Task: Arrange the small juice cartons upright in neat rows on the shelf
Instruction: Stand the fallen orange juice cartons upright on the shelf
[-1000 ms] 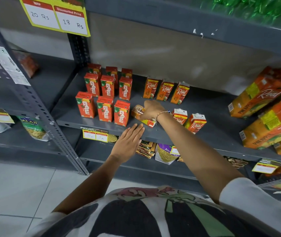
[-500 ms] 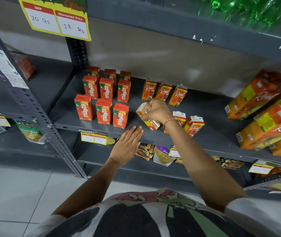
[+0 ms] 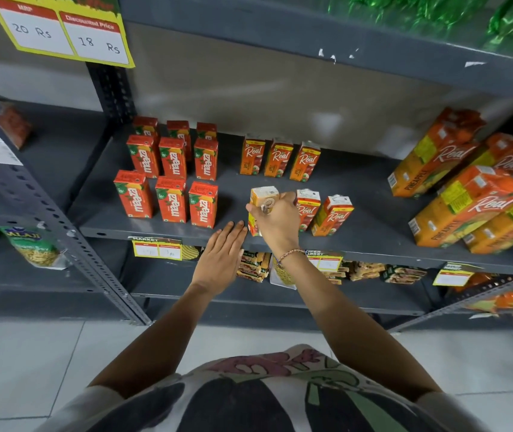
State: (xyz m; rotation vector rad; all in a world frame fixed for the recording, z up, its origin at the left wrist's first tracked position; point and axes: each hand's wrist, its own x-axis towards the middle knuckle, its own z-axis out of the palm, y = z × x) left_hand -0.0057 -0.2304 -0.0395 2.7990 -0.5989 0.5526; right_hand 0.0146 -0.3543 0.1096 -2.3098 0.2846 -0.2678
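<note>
Head view: we're mid-placement on the front Real row. Right hand [image 3: 275, 218] is clamped around a Real carton [image 3: 263, 201] from its right side, holding it roughly upright on the shelf [image 3: 373, 238] near the front edge, just left of the two Real cartons [image 3: 320, 213] already standing there. Whether its base sits flat we can't tell; the hand covers the lower half. Left hand [image 3: 222, 254] is open, fingers flat and together, resting at the shelf edge just left of the held carton and gripping nothing.

Relative to the held carton: back Real row [image 3: 280, 157] of three stands behind it, Maaza block [image 3: 171, 182] to the left in tidy rows, big pineapple cartons [image 3: 467, 194] lying tilted far right.

Step in hand, as we judge it: seating the third carton of the front Real row. Next move calls for squaring it under the back row's left carton, label forward, then letting go without tipping the neighbour. The rightmost front carton leans slightly, so it likely needs straightening too.
</note>
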